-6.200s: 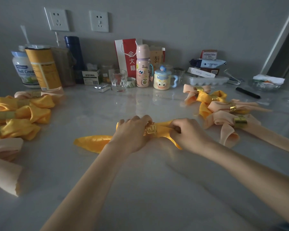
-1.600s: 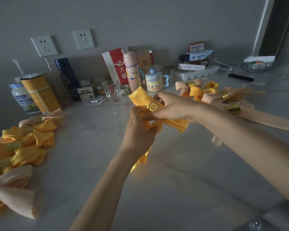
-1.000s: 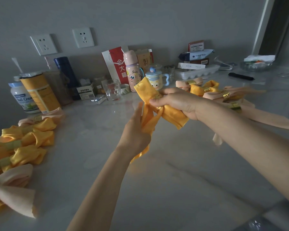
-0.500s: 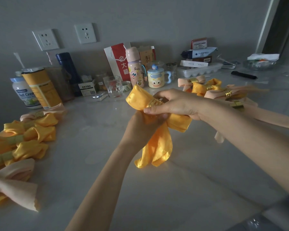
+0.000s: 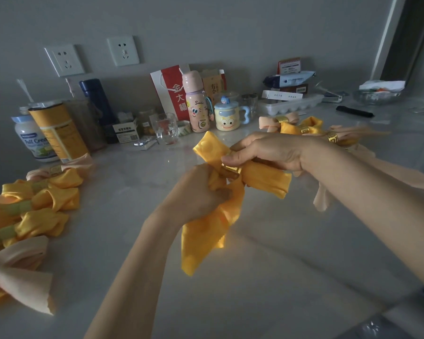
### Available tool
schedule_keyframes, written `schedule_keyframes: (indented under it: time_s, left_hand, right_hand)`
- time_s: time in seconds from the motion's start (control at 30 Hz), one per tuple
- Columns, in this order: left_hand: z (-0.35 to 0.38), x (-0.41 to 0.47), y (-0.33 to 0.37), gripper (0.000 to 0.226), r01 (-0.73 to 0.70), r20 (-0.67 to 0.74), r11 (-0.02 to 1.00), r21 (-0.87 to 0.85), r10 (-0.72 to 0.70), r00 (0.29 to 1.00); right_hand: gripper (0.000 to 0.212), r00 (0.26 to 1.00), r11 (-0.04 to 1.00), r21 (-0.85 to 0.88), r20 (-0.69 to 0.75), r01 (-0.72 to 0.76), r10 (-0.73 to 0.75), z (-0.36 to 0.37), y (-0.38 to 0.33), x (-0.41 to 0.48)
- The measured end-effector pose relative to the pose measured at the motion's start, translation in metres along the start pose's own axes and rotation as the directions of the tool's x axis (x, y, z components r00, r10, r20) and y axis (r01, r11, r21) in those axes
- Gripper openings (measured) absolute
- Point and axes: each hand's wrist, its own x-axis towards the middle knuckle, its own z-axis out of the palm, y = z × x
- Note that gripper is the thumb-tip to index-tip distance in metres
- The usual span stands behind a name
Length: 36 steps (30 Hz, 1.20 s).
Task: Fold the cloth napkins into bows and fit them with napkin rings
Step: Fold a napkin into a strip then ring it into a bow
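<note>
Your left hand (image 5: pixel 201 192) grips the yellow napkin (image 5: pixel 203 238) under its gold ring (image 5: pixel 231 168), right hand (image 5: pixel 267 152) fingers pinch its loop, above the bench (image 5: pixel 291 277) middle; tails hang lower now.

Dim room. Grey wall (image 5: pixel 230 33) ahead of me, two white sockets (image 5: pixel 123 50), pale marble tabletop (image 5: pixel 291 265) below, dark doorway (image 5: pixel 411 37) right.
</note>
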Motion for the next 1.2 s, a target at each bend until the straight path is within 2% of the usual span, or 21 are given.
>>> schedule_keyframes:
  time_s: [0.03,0.1,0.17,0.2,0.23,0.33,0.47,0.57,0.63,0.7,0.77,0.8,0.83,0.9,0.97,1.07,1.13,1.2]
  left_hand:
    - [-0.004,-0.002,0.0,0.022,0.035,0.044,0.997,-0.064,-0.032,0.999]
    - [-0.012,-0.007,0.001,0.034,0.123,0.124,0.934,-0.336,-0.085,0.989]
    - [-0.014,-0.006,0.0,0.058,0.16,0.111,0.809,-0.565,-0.117,0.987]
    - [-0.014,-0.005,-0.001,0.06,0.174,0.095,0.756,-0.631,-0.147,0.985]
    - [-0.014,-0.004,-0.001,0.052,0.179,0.08,0.711,-0.68,-0.172,0.982]
    - [-0.012,-0.002,0.001,0.027,0.159,-0.034,0.645,-0.747,-0.276,0.961]
    - [-0.008,0.002,-0.006,0.027,0.097,-0.219,0.698,-0.709,-0.349,0.911]
    - [-0.004,0.005,-0.008,0.026,0.067,-0.297,0.64,-0.766,-0.444,0.846]
    - [-0.006,0.007,-0.016,0.025,0.06,-0.314,0.581,-0.812,-0.521,0.794]
    - [-0.01,0.007,-0.023,0.023,0.053,-0.285,0.505,-0.861,-0.567,0.773]
    - [-0.016,0.006,-0.03,0.022,0.021,-0.256,0.419,-0.908,-0.594,0.762]
    - [-0.018,0.007,-0.032,0.023,0.013,-0.243,0.385,-0.923,-0.607,0.757]
    - [-0.019,0.006,-0.033,0.023,0.01,-0.229,0.361,-0.933,-0.615,0.754]
    - [-0.019,0.006,-0.035,0.023,0.021,-0.214,0.346,-0.938,-0.624,0.752]
    - [-0.016,0.006,-0.038,0.025,0.05,-0.185,0.339,-0.939,-0.623,0.76]
    - [-0.015,0.005,-0.043,0.025,0.103,-0.114,0.33,-0.939,-0.577,0.808]
    - [-0.012,0.006,-0.044,0.021,0.139,-0.081,0.328,-0.934,-0.576,0.813]
    - [-0.007,0.007,-0.046,0.018,0.181,-0.095,0.375,-0.909,-0.609,0.788]
  right_hand:
    - [0.047,1.0,1.0,-0.002,-0.01,0.01,-0.01,-0.001,-0.001,0.0]
    - [0.054,0.998,0.999,0.004,-0.059,0.038,-0.038,-0.001,-0.005,0.0]
    - [0.063,0.996,0.998,-0.011,-0.065,0.063,-0.064,0.001,-0.008,0.0]
    - [0.064,0.996,0.996,-0.045,-0.055,0.074,-0.077,0.004,-0.009,0.001]
    - [0.062,0.995,0.992,-0.087,-0.049,0.088,-0.093,0.007,-0.01,0.003]
    - [0.052,0.989,0.976,-0.178,-0.058,0.123,-0.135,0.014,-0.011,0.008]
    - [0.056,0.969,0.893,-0.418,-0.096,0.167,-0.226,0.021,-0.016,0.011]
    - [0.062,0.902,0.765,-0.598,-0.159,0.236,-0.402,0.034,-0.014,0.019]
    - [0.076,0.864,0.734,-0.621,-0.174,0.277,-0.473,0.039,-0.013,0.025]
    - [0.085,0.886,0.841,-0.491,-0.253,0.228,-0.388,0.033,-0.012,0.025]
    - [0.08,0.922,0.965,-0.235,-0.335,0.119,-0.195,0.024,-0.01,0.027]
    - [0.074,0.944,0.995,-0.069,-0.317,0.07,-0.088,0.021,-0.008,0.028]
    - [0.067,0.972,0.995,0.091,-0.235,0.029,-0.007,0.02,-0.004,0.03]
    - [0.06,0.998,0.95,0.31,-0.041,-0.024,0.039,0.026,0.004,0.036]
    - [0.051,0.999,0.913,0.407,0.004,-0.031,0.032,0.036,0.012,0.043]
    - [0.028,0.992,0.851,0.525,-0.112,0.01,0.058,0.042,0.02,0.055]
    - [0.021,0.978,0.846,0.533,-0.19,0.029,0.086,0.041,0.025,0.062]
    - [0.018,0.953,0.878,0.477,-0.281,0.032,0.118,0.041,0.03,0.067]
